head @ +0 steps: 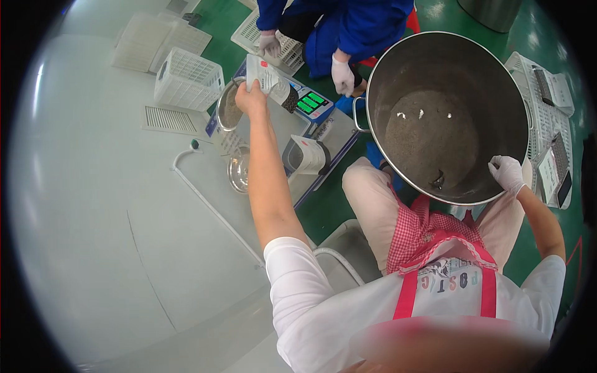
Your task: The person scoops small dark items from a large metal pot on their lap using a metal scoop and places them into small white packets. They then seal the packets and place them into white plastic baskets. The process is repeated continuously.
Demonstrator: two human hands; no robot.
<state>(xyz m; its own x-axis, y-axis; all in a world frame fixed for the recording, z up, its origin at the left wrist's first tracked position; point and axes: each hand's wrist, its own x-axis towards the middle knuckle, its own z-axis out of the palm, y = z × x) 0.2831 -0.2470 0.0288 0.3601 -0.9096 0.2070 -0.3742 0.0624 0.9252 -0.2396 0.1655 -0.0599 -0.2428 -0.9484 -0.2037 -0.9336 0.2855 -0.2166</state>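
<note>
My left hand (252, 99), bare, grips a printed white pouch (266, 74) with a dark-filled lower part, held above a table with a digital scale (317, 105). The scale's display glows green. Close to that hand is a metal bowl (229, 109) of greyish grains, with a handle sticking out. A second pouch (308, 155) rests on the table (303, 189). My right hand (507, 175), in a white glove, has its fingers curled together just inside the rim of a large steel pot (447, 56). Greyish-brown granular material (429, 130) covers the pot's bottom, with a dark object (437, 179) on it.
Across from me, a person in blue (326, 46) wears white gloves. White plastic crates (189, 79) stand by the wall. A shiny metal bowl or lid (239, 170) lies at the table's left. Right of the pot, another white crate (552, 154) bears pouches and a phone (564, 189).
</note>
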